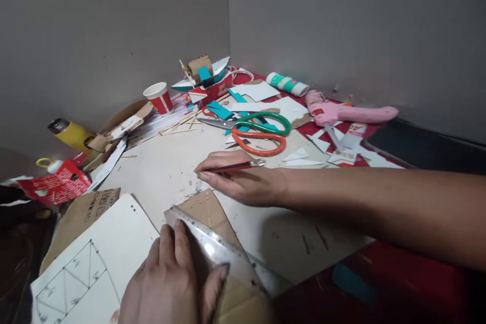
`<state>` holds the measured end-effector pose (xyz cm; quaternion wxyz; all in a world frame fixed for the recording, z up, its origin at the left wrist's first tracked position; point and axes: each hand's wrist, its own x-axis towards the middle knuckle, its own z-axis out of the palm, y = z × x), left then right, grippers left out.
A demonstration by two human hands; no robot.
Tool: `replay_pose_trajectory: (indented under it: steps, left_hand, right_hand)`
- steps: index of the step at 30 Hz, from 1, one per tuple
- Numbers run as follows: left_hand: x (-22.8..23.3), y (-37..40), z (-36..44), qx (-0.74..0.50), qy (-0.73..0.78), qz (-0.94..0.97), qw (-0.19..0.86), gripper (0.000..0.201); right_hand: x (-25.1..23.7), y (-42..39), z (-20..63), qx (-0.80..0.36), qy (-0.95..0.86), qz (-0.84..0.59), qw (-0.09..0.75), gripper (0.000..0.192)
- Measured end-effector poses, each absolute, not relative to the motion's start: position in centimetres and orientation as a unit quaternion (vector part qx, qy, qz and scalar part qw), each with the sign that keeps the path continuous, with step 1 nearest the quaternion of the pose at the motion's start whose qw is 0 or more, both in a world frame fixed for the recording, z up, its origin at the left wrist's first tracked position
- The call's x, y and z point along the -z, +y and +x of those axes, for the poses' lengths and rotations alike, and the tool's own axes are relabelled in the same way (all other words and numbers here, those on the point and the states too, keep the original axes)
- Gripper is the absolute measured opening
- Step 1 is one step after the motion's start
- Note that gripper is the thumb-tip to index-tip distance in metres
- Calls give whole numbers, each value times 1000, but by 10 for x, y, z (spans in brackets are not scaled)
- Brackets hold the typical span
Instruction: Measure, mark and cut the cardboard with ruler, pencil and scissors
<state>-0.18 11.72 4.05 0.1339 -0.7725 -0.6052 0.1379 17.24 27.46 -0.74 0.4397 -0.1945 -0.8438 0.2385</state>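
My left hand (167, 276) lies spread, its fingers and thumb pressing a clear ruler (218, 245) onto a piece of brown cardboard (207, 207). Above the ruler, my right hand (235, 179) is closed around a slim, dark reddish pen-like tool (235, 166) with a shiny metal end. Its working tip sits by the fingertips, too small to make out, and is apart from the ruler. To the left of my left hand is a white sheet (94, 223) with a drawn truss-like pattern of triangles and dots. Scissors (250, 129) with green and orange handles lie just beyond my right hand.
A pink glue gun (349, 113) rests at the right, near a green-and-white roll (287, 84). A paper cup (158, 97), a small boat-like model (205, 76) and a yellow bottle (72, 135) stand toward the back. Paper scraps (299, 157) and thin sticks are scattered around.
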Motion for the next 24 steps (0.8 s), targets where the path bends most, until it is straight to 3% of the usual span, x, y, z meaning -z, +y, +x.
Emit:
replay_pose_trajectory:
  steps: [4, 8, 24]
  left_hand:
    - [-27, 122, -7, -144, -562, -798, 163, 80]
    - [-22, 123, -14, -129, -518, -829, 165, 85]
    - [-46, 137, -27, -127, -445, -877, 129, 72]
  right_hand:
    - [10, 275, 173, -251, -834, -188, 454, 20]
    - [8, 277, 175, -262, -834, -173, 454, 20]
    - [8, 278, 176, -267, -835, -166, 451, 21]
